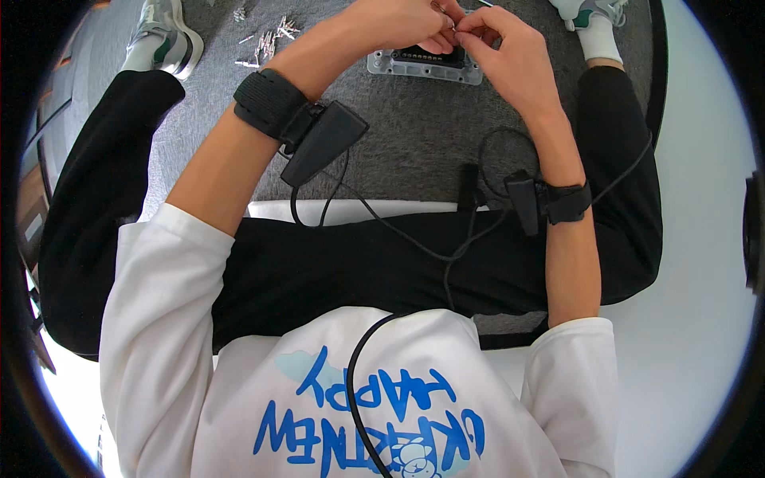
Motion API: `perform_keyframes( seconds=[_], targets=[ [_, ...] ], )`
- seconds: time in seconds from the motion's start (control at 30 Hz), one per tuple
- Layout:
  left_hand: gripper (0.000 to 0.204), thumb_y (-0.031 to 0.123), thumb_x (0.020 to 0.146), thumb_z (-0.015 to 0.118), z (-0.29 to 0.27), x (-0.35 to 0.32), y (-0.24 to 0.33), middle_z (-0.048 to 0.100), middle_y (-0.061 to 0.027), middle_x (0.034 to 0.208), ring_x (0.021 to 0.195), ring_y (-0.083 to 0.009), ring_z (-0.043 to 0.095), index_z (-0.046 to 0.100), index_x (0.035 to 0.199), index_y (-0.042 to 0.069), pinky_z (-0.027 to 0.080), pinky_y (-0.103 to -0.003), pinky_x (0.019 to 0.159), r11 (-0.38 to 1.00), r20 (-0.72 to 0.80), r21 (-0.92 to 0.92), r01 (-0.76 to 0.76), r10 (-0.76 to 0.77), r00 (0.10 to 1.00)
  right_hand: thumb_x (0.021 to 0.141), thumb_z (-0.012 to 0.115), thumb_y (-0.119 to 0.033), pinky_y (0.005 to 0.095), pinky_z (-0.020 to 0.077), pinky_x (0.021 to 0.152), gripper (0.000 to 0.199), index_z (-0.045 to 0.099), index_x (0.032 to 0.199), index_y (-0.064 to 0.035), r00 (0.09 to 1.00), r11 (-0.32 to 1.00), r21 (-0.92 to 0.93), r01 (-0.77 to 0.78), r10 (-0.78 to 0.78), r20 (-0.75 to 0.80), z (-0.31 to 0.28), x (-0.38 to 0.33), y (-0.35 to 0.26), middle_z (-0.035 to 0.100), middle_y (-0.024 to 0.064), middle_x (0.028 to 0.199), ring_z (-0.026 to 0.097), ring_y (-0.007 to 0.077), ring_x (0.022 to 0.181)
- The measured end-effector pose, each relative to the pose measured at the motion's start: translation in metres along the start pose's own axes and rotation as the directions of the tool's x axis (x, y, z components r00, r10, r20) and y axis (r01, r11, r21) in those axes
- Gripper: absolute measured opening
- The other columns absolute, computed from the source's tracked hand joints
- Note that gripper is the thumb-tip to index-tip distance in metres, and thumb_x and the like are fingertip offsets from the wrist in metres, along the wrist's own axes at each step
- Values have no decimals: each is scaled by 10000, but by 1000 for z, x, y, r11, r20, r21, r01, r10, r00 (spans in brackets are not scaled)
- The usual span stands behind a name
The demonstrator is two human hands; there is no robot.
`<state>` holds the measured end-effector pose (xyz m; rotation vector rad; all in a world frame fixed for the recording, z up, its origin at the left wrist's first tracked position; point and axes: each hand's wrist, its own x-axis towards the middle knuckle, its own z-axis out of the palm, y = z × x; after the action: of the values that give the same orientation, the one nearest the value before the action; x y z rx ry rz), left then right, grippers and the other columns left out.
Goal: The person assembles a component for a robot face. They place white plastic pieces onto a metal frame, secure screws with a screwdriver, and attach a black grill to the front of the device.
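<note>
At the top of the head view, both hands meet over a grey metal connector housing [422,70] with a black insert and a row of small gold-coloured contacts. My left hand [406,25] has its fingers curled and pinched together just above the housing. From the right, my right hand [510,57] pinches with thumb and forefinger close to the left fingertips. Something tiny and pale shows between the fingertips, too small to name. The hands cover the far part of the housing. Several loose metal pins [265,46] lie to the left of my left forearm.
Everything lies on a grey carpet-like surface [382,143] between my outstretched legs. Black cables [398,235] run from the wrist-worn devices across my lap. A thin green-tipped piece [484,2] shows at the top edge. My shoes [171,40] flank the work area.
</note>
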<state>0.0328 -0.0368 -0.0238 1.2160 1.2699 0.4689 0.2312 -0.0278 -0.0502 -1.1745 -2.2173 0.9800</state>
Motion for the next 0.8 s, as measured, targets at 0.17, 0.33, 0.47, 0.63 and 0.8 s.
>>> perform_keyframes(
  seconds=[0.17,0.33,0.47,0.63,0.8],
  targets=[
    [250,8,957,572,4,8,2,758,-175,980,864,-232,763,696,1144,-101,625,-324,769,990,52,-140,-25,32,998,879,692,-23,352,549,709,94,683,952,36,996,998,68,-15,21,-82,-7,-1,4,690,179,893,703,294,804],
    [247,36,977,578,8,25,-7,753,-178,1014,899,-227,761,671,1166,-93,629,-317,787,990,37,-123,63,-58,998,884,692,-28,342,554,722,109,676,972,35,990,982,141,-123,132,-53,-8,-2,5,705,186,874,721,281,802],
    [223,78,1002,593,7,31,-15,749,-162,992,890,-218,757,669,1131,-87,630,-319,776,981,15,-180,71,-69,997,897,688,-31,344,563,711,125,653,998,32,991,984,146,-106,117,-67,-8,-1,7,711,193,860,735,284,796],
    [234,158,1006,649,10,38,-18,740,-137,942,832,-195,738,666,1064,-68,627,-314,746,980,64,-171,103,-93,994,904,683,-15,342,570,697,145,615,1025,25,990,982,168,-88,105,-94,-10,-1,5,718,198,861,751,285,814],
    [222,163,994,661,6,38,-11,741,-122,895,804,-182,730,700,1004,-55,620,-299,734,994,42,-66,87,-84,996,905,681,-6,338,572,699,133,617,1019,16,983,971,222,-92,124,-133,-9,-5,4,724,190,878,757,275,831]
  ],
)
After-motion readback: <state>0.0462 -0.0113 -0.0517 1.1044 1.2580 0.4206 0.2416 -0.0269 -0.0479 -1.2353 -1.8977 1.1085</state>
